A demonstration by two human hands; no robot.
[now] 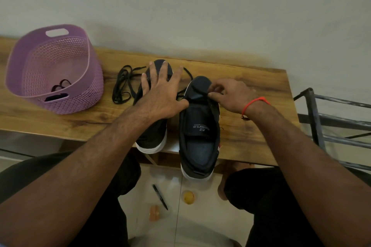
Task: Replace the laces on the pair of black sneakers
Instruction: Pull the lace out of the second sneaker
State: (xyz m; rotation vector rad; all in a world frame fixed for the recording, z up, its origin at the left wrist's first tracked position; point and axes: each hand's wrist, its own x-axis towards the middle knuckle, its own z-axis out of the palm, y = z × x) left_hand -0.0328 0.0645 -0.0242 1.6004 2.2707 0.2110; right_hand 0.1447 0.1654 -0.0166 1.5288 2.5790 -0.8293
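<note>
The left hand [160,94] lies flat, fingers spread, on the left sneaker [152,134]. Right hand [230,96] fingertips pinch a black lace [208,94] at the right sneaker [198,126]. Loose laces [122,86] lie just left of the spread fingers.

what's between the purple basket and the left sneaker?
In the head view, a loose black lace lies in a tangle on the wooden table, between the basket and the left sneaker. The left hand rests on that sneaker.
</note>
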